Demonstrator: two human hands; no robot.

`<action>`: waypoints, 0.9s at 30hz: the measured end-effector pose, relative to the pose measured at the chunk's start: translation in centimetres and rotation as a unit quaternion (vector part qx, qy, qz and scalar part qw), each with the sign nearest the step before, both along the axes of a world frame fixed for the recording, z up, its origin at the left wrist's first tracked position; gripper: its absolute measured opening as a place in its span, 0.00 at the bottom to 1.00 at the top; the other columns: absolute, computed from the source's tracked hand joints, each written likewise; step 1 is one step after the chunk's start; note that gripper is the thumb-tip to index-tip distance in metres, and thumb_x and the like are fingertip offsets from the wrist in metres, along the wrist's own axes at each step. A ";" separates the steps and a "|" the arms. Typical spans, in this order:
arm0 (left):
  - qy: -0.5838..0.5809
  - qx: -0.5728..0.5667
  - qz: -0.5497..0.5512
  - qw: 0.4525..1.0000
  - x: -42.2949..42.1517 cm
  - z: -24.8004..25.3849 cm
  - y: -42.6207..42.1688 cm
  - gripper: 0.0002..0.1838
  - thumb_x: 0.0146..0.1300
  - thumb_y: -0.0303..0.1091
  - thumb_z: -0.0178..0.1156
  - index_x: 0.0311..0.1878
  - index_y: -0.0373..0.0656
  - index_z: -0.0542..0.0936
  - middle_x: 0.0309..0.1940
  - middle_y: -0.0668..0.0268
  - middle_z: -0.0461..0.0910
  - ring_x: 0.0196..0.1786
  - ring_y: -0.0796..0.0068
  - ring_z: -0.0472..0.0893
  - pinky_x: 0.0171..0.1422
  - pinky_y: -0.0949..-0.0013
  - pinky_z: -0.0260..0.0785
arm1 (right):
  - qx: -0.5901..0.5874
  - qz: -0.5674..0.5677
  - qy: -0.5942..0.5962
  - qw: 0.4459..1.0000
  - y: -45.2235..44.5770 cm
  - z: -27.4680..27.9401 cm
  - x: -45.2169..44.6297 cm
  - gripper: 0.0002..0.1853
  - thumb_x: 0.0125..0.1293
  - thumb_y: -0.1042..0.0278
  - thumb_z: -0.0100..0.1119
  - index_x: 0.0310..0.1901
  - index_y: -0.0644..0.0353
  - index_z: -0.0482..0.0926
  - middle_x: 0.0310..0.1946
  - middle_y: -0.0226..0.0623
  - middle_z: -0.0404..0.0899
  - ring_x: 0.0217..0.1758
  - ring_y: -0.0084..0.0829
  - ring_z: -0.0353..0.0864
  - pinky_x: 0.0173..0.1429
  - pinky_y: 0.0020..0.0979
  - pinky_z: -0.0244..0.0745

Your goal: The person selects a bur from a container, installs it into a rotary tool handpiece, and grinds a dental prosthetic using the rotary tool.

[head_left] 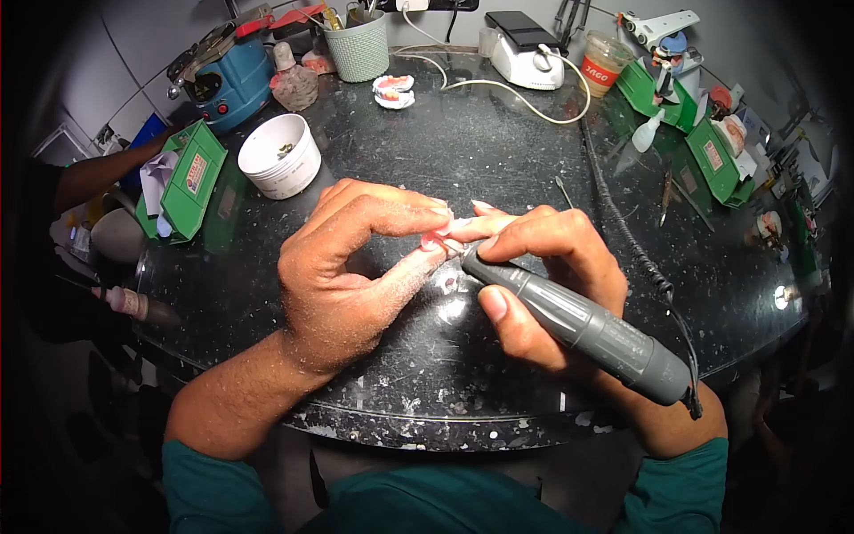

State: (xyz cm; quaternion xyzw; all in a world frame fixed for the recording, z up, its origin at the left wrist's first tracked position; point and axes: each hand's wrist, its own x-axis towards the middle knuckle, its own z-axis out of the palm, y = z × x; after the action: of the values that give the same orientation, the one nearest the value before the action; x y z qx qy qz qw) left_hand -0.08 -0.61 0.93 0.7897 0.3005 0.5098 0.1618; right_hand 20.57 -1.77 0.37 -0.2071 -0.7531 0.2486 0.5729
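Note:
Dusted with pale powder, my left hand [342, 262] pinches a small pink dental piece [432, 241] between thumb and fingers; most of it is hidden. My right hand [569, 254] grips a dark grey dental handpiece [583, 322], thumb below and fingers over its front end. The tool's tip points left and lies close beside the pink piece; I cannot tell whether they touch. Fingertips of both hands meet around the piece, above the black worktop [498, 151]. From the handpiece's rear end a coiled black cord [636, 258] runs up to the back.
A white tub [281, 160] and a green bin [191, 182] stand left, near another person's forearm [111, 173]. Behind are a dental model [393, 92], a pen basket [358, 53] and a white control box [527, 64]. More green bins [719, 165] and a drink cup [605, 64] stand right.

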 end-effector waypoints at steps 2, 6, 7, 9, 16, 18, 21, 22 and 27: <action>0.001 -0.004 0.002 1.000 0.0 0.0 0.0 0.12 0.53 0.16 0.70 0.41 0.36 0.84 0.42 0.57 0.85 0.48 0.68 0.83 0.56 0.66 0.74 | 0.001 -0.002 -0.002 1.000 0.1 0.0 0.0 0.15 0.54 0.75 0.69 0.44 0.64 0.79 0.39 0.43 0.84 0.47 0.38 0.88 0.63 0.44 0.78; -0.003 -0.011 0.004 1.000 0.0 0.0 -0.1 0.11 0.53 0.16 0.69 0.40 0.36 0.84 0.42 0.57 0.85 0.48 0.68 0.83 0.56 0.66 0.74 | 0.005 -0.003 -0.010 1.000 0.0 0.1 0.1 0.15 0.54 0.75 0.69 0.44 0.64 0.79 0.40 0.43 0.84 0.47 0.38 0.88 0.62 0.42 0.78; -0.004 -0.010 0.004 1.000 0.0 0.0 -0.1 0.11 0.53 0.16 0.69 0.40 0.36 0.83 0.42 0.57 0.85 0.48 0.68 0.83 0.56 0.66 0.74 | 0.004 -0.004 -0.009 1.000 0.0 0.0 0.1 0.15 0.54 0.75 0.69 0.44 0.64 0.79 0.40 0.43 0.84 0.47 0.38 0.88 0.62 0.42 0.78; -0.002 -0.010 0.006 1.000 0.0 0.0 -0.1 0.11 0.53 0.15 0.69 0.40 0.36 0.83 0.42 0.57 0.85 0.48 0.68 0.83 0.56 0.66 0.74 | 0.004 -0.004 -0.006 1.000 0.1 -0.1 0.1 0.15 0.54 0.75 0.69 0.44 0.64 0.79 0.40 0.43 0.84 0.46 0.38 0.88 0.62 0.41 0.78; -0.003 -0.010 0.003 1.000 -0.1 -0.1 0.0 0.13 0.52 0.15 0.70 0.41 0.35 0.83 0.43 0.57 0.85 0.47 0.68 0.83 0.56 0.66 0.74 | 0.003 -0.005 0.004 1.000 0.2 -0.3 0.0 0.15 0.53 0.74 0.69 0.44 0.64 0.79 0.39 0.42 0.84 0.45 0.37 0.88 0.59 0.38 0.79; -0.007 -0.009 0.000 1.000 -0.1 0.0 0.0 0.13 0.52 0.15 0.69 0.41 0.35 0.83 0.43 0.57 0.84 0.47 0.68 0.83 0.56 0.66 0.74 | -0.005 -0.007 0.002 1.000 0.1 -0.4 0.1 0.15 0.54 0.74 0.70 0.44 0.64 0.80 0.39 0.41 0.84 0.44 0.36 0.87 0.56 0.36 0.80; -0.011 -0.011 0.001 1.000 -0.1 -0.2 0.0 0.13 0.52 0.14 0.69 0.41 0.35 0.83 0.44 0.56 0.84 0.47 0.67 0.83 0.56 0.66 0.74 | -0.021 -0.019 -0.007 1.000 -0.2 -0.3 0.1 0.16 0.54 0.74 0.70 0.44 0.63 0.80 0.39 0.41 0.83 0.43 0.35 0.87 0.52 0.33 0.80; -0.012 -0.013 0.002 1.000 -0.1 -0.2 0.1 0.13 0.52 0.14 0.69 0.42 0.35 0.83 0.44 0.56 0.84 0.48 0.67 0.83 0.56 0.66 0.74 | -0.023 -0.024 -0.005 0.999 -0.2 -0.3 0.0 0.16 0.54 0.73 0.71 0.44 0.63 0.80 0.39 0.41 0.83 0.42 0.35 0.87 0.51 0.33 0.80; -0.010 0.001 -0.001 1.000 0.0 -0.2 0.1 0.14 0.51 0.14 0.70 0.42 0.36 0.84 0.43 0.57 0.85 0.48 0.68 0.83 0.56 0.67 0.74 | -0.015 -0.023 0.008 1.000 -0.2 -0.4 -0.1 0.16 0.54 0.73 0.71 0.44 0.63 0.80 0.38 0.41 0.83 0.41 0.35 0.86 0.50 0.32 0.80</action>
State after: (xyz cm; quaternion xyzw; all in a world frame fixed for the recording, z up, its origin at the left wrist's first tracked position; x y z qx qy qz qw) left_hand -0.05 -0.48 0.70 0.7848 0.2975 0.5180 0.1651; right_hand 20.47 -1.96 0.02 -0.2312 -0.7396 0.2485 0.5812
